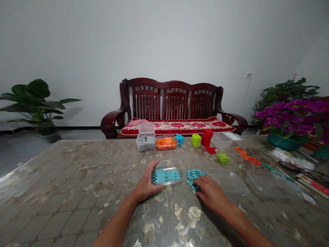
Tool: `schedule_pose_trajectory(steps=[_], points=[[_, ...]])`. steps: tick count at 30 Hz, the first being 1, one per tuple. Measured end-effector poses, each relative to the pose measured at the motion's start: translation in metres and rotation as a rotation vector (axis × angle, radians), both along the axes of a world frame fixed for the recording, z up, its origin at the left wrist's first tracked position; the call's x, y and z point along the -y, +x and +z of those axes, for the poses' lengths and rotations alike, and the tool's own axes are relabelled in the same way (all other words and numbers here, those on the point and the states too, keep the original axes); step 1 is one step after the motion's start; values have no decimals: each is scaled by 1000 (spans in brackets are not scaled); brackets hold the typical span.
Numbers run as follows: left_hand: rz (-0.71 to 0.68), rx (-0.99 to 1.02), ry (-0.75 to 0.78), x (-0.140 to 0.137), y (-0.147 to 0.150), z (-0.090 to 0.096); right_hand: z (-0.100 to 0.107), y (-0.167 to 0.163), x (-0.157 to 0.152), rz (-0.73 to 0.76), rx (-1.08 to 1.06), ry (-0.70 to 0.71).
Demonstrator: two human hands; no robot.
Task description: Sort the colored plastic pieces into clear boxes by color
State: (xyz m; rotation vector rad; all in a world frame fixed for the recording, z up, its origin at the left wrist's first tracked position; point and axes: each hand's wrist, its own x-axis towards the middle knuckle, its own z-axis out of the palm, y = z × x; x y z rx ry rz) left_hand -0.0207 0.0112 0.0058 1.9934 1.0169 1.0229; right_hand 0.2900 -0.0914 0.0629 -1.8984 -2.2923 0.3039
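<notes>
My left hand (149, 181) is wrapped round the left end of a clear plastic box (182, 171), thumb at the near side and fingers at the far side. Flat teal interlocking building pieces (166, 176) lie inside the box. To its right, a small pile of teal building pieces (194, 174) rests on the table. My right hand (209, 192) is at the pile's near right edge, its curled fingertips closed on a teal piece and partly hidden. A clear plastic lid (227, 181) lies flat just beyond that hand.
Behind stand a box of grey pieces (146, 145), a tub of orange pieces (166, 143), blue (180, 139), green (195, 140) and red (207, 139) assembled shapes, and a translucent box (222, 141). A green ball shape (222, 158), orange scissors-like item (247, 156) and flowerpot (285, 141) are right.
</notes>
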Motion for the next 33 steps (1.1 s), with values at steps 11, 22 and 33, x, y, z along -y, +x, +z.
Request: schedule_pose_trajectory(steps=[11, 22, 33], points=[[13, 16, 10, -3, -2, 2, -1, 4, -18, 77, 118, -84], [8, 9, 9, -2, -2, 3, 23, 20, -26, 121, 23, -31], [2, 29, 15, -3, 1, 1, 53, -58, -92, 178, -84, 42]])
